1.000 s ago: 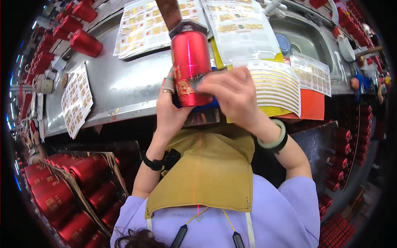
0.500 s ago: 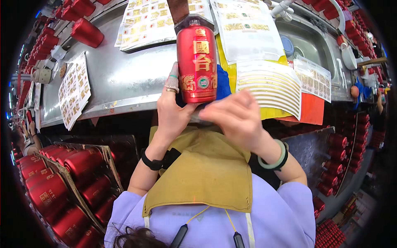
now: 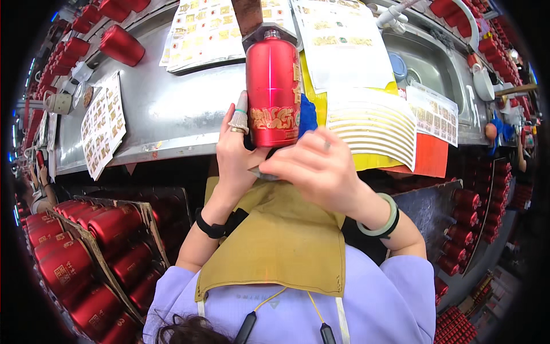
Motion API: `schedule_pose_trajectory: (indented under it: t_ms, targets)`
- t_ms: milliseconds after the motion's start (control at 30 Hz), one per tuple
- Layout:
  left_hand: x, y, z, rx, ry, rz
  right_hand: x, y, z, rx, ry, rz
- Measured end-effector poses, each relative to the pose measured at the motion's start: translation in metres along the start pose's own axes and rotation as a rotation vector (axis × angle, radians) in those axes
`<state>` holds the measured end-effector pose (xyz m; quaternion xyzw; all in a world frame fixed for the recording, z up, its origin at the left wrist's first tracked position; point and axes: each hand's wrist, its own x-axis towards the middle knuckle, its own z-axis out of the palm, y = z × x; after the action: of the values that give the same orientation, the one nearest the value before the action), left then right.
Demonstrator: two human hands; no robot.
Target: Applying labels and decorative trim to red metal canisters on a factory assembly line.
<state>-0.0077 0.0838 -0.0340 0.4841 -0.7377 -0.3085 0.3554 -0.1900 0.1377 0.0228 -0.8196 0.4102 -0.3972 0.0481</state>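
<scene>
A red bottle (image 3: pixel 272 86) with gold ornament stands upright in front of me, over the edge of a steel worktable (image 3: pixel 172 109). My left hand (image 3: pixel 236 150) grips its lower left side, with a ring and a fabric guard on one finger. My right hand (image 3: pixel 316 169) is closed at the bottle's base, pinching a thin silvery piece there; a pale green bangle sits on that wrist. A yellow-brown apron (image 3: pixel 275 241) hangs below both hands.
Label sheets (image 3: pixel 103 123) lie across the table, striped gold sheets (image 3: pixel 375 123) on yellow and orange card at right. A sink (image 3: pixel 427 63) is beyond. More red bottles fill a carton (image 3: pixel 86 252) at lower left and racks at right (image 3: pixel 475 229). Another person (image 3: pixel 524 155) stands far right.
The bottle has been turned in my hands: the labelled face seen earlier has rotated away and a plain red side shows. My right hand has dropped from the bottle's side to its base.
</scene>
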Motion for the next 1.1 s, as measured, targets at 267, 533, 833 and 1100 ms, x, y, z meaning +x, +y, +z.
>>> schedule_pose_trajectory:
  t_ms: [267,533,833,1100]
  targets:
    - [0.001,0.014,-0.003,0.153,0.118,0.345,0.012,0.091,-0.029,-0.121,0.377,0.524]
    - [-0.006,0.011,0.0,0.069,0.146,0.249,-0.019,0.127,-0.068,-0.237,-0.072,0.959]
    - [-0.006,0.009,-0.004,-0.135,0.142,0.113,-0.042,0.176,-0.061,-0.32,-0.347,0.963]
    - [-0.008,0.001,-0.001,-0.207,0.093,0.034,-0.053,0.191,-0.068,-0.485,-0.361,0.698]
